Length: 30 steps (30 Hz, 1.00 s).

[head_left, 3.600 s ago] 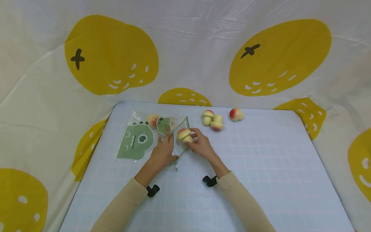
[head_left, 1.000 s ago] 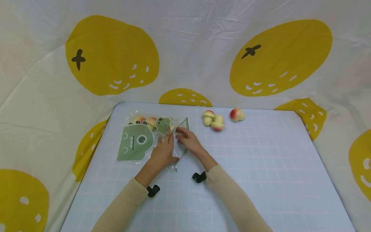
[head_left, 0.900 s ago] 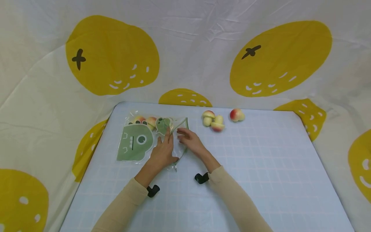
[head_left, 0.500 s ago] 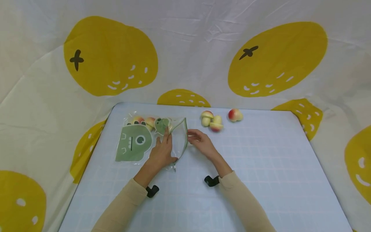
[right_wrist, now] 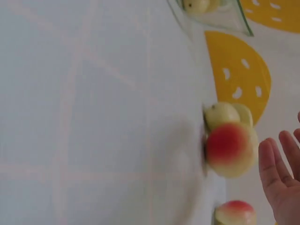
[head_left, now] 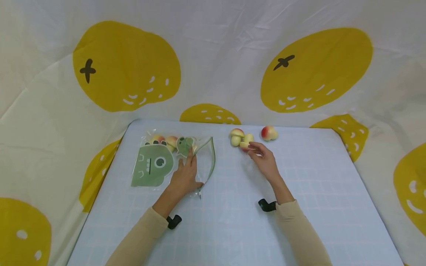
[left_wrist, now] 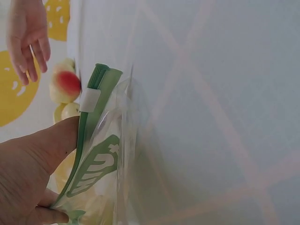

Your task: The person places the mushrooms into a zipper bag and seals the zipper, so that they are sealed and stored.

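Note:
A clear zip bag with a green dinosaur print [head_left: 154, 166] lies at the left of the table, with two toy mushrooms [head_left: 171, 142] inside. My left hand [head_left: 184, 178] rests spread on the bag's mouth, fingers straight and thumb out along the green zip strip [left_wrist: 84, 136]. That strip bows outward, leaving the mouth gaping; a white slider [left_wrist: 90, 100] sits on it. My right hand [head_left: 265, 162] reaches over an upturned red-capped toy mushroom [head_left: 248, 138], fingers bent lightly. In the right wrist view, its fingers [right_wrist: 268, 164] are apart from the mushroom's red cap [right_wrist: 229, 147].
Beside the upturned mushroom stands another toy mushroom [head_left: 236, 138], and a further mushroom [head_left: 269, 133] lies to the right near the back edge. The table [head_left: 213, 229] has a pale checked cloth. A white curtain with yellow fruit prints [head_left: 219, 66] hangs behind.
A mushroom held by my right hand went into the bag. That hand then withdrew from the mouth and moved right to the loose mushrooms. My left hand stays on the bag.

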Motion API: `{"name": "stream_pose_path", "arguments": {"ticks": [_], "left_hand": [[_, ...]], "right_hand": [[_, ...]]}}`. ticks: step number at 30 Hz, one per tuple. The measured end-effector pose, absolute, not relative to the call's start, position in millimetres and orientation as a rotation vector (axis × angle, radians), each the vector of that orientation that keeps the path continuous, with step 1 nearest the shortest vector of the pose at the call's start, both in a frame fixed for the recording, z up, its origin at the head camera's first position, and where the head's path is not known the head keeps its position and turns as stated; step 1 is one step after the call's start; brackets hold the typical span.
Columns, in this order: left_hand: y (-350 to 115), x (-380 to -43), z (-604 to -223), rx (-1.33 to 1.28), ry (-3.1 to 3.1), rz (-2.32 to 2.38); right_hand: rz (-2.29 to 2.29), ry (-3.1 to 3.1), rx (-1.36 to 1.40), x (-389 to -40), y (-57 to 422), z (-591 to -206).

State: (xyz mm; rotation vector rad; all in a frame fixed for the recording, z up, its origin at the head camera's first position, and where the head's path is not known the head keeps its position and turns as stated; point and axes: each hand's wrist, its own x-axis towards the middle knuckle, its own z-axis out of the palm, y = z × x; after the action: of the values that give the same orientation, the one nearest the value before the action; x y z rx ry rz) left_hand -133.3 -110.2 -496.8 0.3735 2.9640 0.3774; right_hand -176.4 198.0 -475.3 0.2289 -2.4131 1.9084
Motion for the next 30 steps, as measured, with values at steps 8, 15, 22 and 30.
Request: {"name": "stream_pose_path", "arguments": {"ticks": [8, 15, 22, 30], "left_hand": [[-110.4, -131.9, -495.2, 0.346, 2.953, 0.392], [-110.9, -131.1, -495.6, 0.339, 2.935, 0.401], [-111.2, -131.2, -494.9, 0.329, 2.936, 0.401], [-109.7, -131.7, -494.6, 0.33, 2.908, 0.388]], "right_hand": [[1.617, -2.269, 0.001, -218.7, 253.3, -507.4], [1.37, -2.383, -0.131, -244.0, 278.3, -510.3], [1.357, -2.592, -0.139, -261.2, 287.8, -508.3], [1.409, -2.735, -0.269, -268.7, 289.6, -512.7]]}}
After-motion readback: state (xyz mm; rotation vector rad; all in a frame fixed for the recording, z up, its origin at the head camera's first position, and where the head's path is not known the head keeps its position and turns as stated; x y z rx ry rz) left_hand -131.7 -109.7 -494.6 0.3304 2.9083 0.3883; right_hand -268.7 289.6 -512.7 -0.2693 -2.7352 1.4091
